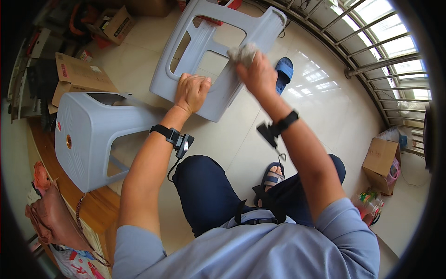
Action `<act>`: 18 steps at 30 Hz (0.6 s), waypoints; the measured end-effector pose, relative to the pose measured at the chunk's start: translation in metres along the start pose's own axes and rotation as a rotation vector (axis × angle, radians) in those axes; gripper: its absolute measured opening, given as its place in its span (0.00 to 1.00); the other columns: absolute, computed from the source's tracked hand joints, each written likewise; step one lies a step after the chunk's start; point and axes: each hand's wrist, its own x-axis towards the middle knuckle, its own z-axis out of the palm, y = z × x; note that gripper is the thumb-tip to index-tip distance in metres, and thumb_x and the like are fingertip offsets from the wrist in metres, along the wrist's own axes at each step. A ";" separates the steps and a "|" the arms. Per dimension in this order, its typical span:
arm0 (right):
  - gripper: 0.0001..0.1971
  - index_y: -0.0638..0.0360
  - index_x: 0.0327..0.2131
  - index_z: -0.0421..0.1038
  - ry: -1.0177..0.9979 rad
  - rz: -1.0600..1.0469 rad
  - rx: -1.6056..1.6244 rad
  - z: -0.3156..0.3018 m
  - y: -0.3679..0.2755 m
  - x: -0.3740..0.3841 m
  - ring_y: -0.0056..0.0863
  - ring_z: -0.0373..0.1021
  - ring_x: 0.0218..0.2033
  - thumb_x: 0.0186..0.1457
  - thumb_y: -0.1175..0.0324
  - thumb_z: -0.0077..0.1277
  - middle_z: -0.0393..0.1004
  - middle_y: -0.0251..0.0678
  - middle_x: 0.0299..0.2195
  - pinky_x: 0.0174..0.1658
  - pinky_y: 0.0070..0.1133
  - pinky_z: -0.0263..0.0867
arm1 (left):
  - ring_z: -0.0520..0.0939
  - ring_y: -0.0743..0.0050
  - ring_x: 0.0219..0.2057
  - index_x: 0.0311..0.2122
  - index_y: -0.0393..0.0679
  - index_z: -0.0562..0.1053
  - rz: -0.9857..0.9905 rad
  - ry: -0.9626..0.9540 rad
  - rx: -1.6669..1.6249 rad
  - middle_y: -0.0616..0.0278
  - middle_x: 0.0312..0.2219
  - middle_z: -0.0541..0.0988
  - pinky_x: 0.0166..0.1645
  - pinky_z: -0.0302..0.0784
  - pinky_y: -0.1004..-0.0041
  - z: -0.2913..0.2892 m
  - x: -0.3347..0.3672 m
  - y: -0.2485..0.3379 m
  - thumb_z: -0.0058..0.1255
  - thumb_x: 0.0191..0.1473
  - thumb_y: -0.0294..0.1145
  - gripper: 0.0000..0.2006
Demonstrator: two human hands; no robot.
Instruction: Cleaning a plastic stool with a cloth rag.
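Left hand (191, 93): grips a gray stool (222, 93)
Right hand (260, 76): holds a blurred grayish cloth (243, 54) at that stool
Second stool (86, 135): on its side, at left
Slipper (285, 72): blue, on the floor (325, 125)

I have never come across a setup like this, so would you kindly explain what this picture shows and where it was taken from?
There is no robot here: these are a person's own bare hands. A wide fisheye camera worn on the head looks down, so straight edges bend near the rim. The left hand grips a grey-blue plastic stool. The right hand, slightly blurred, holds what looks like a bunched greyish cloth at that stool. Each wrist wears a black strap with a small device. A second stool lies on its side at left, and a blue slipper sits on the shiny floor.
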 end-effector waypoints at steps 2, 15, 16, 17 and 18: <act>0.24 0.61 0.48 0.72 0.060 -0.057 -0.019 -0.007 -0.008 0.021 0.51 0.79 0.47 0.57 0.55 0.68 0.79 0.48 0.46 0.44 0.42 0.79 | 0.80 0.53 0.33 0.22 0.46 0.74 0.002 0.103 -0.028 0.56 0.24 0.80 0.48 0.67 0.57 0.001 0.005 -0.004 0.39 0.71 0.43 0.24; 0.23 0.55 0.47 0.73 -0.174 -0.365 -0.090 0.007 -0.030 -0.028 0.46 0.80 0.48 0.52 0.57 0.68 0.80 0.42 0.45 0.47 0.43 0.79 | 0.82 0.53 0.36 0.24 0.45 0.75 -0.014 0.052 -0.027 0.55 0.27 0.83 0.52 0.67 0.57 -0.004 0.002 -0.012 0.37 0.71 0.42 0.24; 0.21 0.56 0.48 0.74 -0.179 -0.181 -0.072 0.000 -0.020 -0.001 0.49 0.80 0.49 0.56 0.56 0.66 0.81 0.46 0.46 0.49 0.44 0.78 | 0.82 0.53 0.36 0.24 0.45 0.75 -0.012 0.053 -0.032 0.55 0.27 0.83 0.52 0.67 0.57 -0.002 0.003 -0.008 0.37 0.71 0.42 0.24; 0.22 0.58 0.49 0.74 -0.064 -0.090 -0.125 -0.010 -0.001 0.030 0.51 0.81 0.49 0.58 0.54 0.66 0.81 0.50 0.47 0.49 0.45 0.78 | 0.82 0.53 0.36 0.24 0.45 0.75 0.013 0.072 -0.079 0.55 0.27 0.83 0.52 0.67 0.57 0.001 0.009 0.002 0.37 0.71 0.42 0.24; 0.24 0.59 0.51 0.74 -0.076 0.020 -0.141 -0.024 0.000 0.052 0.52 0.80 0.49 0.59 0.53 0.65 0.81 0.51 0.48 0.50 0.44 0.79 | 0.82 0.52 0.36 0.23 0.45 0.75 0.018 0.091 -0.110 0.54 0.27 0.83 0.52 0.67 0.57 0.000 0.007 0.002 0.37 0.71 0.42 0.24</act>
